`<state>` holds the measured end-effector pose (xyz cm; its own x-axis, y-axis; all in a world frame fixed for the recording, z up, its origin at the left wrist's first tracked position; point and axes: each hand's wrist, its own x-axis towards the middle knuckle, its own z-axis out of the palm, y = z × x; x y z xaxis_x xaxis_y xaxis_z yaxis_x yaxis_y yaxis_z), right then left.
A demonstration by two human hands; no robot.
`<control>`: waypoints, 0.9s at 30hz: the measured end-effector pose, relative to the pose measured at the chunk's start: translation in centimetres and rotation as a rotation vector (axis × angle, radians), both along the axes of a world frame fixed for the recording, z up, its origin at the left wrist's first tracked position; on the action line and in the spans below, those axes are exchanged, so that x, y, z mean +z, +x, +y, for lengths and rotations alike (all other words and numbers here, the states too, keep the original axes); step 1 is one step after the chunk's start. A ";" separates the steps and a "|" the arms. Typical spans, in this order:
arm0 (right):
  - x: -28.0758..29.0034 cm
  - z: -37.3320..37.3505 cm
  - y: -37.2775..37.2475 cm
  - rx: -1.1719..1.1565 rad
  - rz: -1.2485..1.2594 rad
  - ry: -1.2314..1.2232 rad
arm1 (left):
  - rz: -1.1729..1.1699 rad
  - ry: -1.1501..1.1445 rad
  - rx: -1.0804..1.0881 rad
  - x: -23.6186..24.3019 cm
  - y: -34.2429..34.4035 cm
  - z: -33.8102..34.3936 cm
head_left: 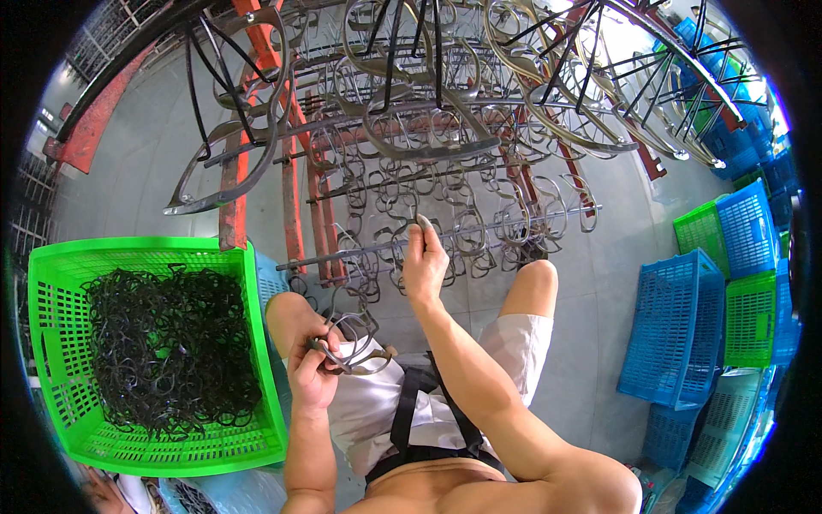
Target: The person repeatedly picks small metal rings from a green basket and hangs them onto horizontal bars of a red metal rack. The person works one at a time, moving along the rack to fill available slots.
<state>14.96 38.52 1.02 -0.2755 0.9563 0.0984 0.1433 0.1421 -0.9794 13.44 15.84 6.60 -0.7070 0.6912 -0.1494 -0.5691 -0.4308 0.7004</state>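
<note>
The left hand (312,364) is holding a few curved grey metal loops (364,364) over the left thigh, its fingers curling closed around their near left side. From those fingers the small bunch is stretching away to the right and forward, its longer direction seeming to point roughly toward the rack. The right hand (425,270) is reaching farther forward and to the right, so the held loops are lying behind and to the left of its fingers, well apart. Its thumb and forefinger are pointing upward and nearly meeting beside the nearest bar (377,248), which is running crosswise and carrying hanging loops (471,240); whether they are pinching anything I cannot tell. The right hand is thus sitting nearer the bar, while the left is sitting between it and the green basket (171,463), where dark loops (171,351) are lying tangled.
</note>
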 end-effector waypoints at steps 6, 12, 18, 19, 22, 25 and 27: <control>-0.3 1.0 2.2 0.185 0.176 -0.314 | 0.153 -0.070 0.024 0.3 0.2 -0.1; 1.9 -4.2 6.1 0.052 -0.216 0.390 | 0.107 -0.023 0.088 -0.4 0.7 -0.2; 4.8 -8.2 6.7 0.643 0.258 -0.714 | 0.167 0.052 -0.003 -0.9 1.1 -0.5; 5.2 -8.4 6.5 0.615 0.257 -0.796 | 0.197 0.053 -0.006 -0.9 1.1 -0.5; 6.1 -8.9 6.2 0.645 0.320 -0.934 | 0.499 -0.027 -0.029 -0.8 1.0 -0.8; 6.5 -9.8 5.8 0.592 0.422 -1.025 | 0.551 -0.166 0.026 -0.9 1.5 -0.6; 6.3 -10.2 5.4 0.547 0.418 -0.915 | 0.561 -0.286 0.089 -1.1 2.2 -0.4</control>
